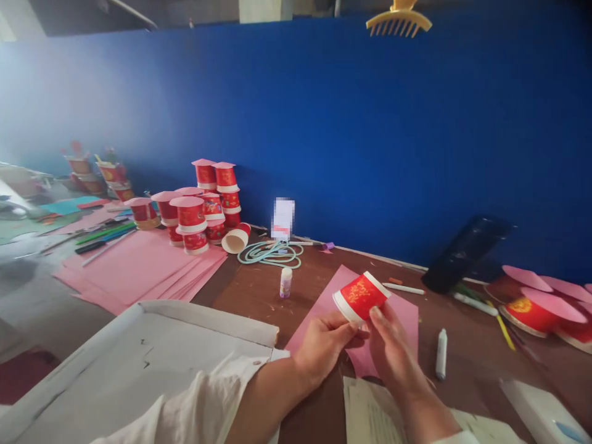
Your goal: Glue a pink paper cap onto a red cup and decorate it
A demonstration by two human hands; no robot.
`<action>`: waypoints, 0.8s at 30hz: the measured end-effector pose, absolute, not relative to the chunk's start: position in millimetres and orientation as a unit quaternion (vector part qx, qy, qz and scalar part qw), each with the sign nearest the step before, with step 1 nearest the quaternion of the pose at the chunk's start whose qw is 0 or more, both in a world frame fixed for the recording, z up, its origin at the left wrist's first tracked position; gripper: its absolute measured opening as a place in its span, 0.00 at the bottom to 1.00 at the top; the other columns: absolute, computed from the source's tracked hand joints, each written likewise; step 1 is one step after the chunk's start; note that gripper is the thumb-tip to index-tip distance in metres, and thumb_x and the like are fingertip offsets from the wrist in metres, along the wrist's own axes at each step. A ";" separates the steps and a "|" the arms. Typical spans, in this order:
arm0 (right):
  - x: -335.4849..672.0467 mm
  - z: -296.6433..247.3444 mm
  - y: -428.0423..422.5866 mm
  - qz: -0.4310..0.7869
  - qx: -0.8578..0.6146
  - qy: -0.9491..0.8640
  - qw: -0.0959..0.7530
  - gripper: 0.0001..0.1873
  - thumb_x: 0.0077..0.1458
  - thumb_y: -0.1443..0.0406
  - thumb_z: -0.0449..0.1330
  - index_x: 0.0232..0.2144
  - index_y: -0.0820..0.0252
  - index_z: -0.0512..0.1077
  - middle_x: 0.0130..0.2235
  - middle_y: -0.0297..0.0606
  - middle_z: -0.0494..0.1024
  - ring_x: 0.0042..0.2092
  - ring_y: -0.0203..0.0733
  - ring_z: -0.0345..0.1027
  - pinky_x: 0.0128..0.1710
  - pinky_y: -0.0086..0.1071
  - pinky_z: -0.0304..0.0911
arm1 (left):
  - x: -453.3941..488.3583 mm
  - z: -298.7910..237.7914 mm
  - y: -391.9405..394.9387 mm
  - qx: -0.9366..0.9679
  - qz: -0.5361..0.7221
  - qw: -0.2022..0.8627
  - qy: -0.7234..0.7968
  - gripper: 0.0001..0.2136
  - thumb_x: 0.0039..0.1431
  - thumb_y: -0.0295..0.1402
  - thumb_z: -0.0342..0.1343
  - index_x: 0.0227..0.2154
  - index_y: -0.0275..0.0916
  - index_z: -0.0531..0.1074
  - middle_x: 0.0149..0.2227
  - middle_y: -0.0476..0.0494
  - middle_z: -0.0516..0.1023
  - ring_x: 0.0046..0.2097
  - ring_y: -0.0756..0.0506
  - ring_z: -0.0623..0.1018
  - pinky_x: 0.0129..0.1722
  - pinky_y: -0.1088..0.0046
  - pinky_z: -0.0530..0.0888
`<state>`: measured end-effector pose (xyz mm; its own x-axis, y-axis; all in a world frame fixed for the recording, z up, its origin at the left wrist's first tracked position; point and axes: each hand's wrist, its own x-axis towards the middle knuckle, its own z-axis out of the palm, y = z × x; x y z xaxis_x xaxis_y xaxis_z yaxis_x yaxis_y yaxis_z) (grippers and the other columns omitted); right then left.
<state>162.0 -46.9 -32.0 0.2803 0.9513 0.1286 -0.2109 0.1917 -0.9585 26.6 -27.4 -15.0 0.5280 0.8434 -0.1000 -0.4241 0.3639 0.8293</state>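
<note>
A red paper cup with gold print and white rims is held tilted on its side in front of me. My right hand grips it from the right, thumb against its lower end. My left hand is closed, its fingertips pinched at the cup's lower rim. Exactly what lies between those left fingertips is partly hidden. Beneath both hands lies a pink paper sheet with a cut lower edge. A glue stick stands upright beyond my left hand.
Stacked red cups with pink paper tops stand behind a pile of pink sheets. A white tray-like box lies left. A coiled cord, a marker, a black bottle and more topped cups are around.
</note>
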 end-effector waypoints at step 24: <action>233.1 22.5 -71.5 0.073 -0.639 -0.355 0.679 0.28 0.53 0.49 0.65 0.52 0.55 0.74 0.47 0.42 0.80 0.44 0.46 0.77 0.41 0.40 0.73 | 28.7 -13.8 -20.0 0.158 0.351 0.890 0.245 0.04 0.57 0.25 0.60 0.34 0.29 0.74 0.25 0.46 0.73 0.25 0.54 0.71 0.27 0.80 0.70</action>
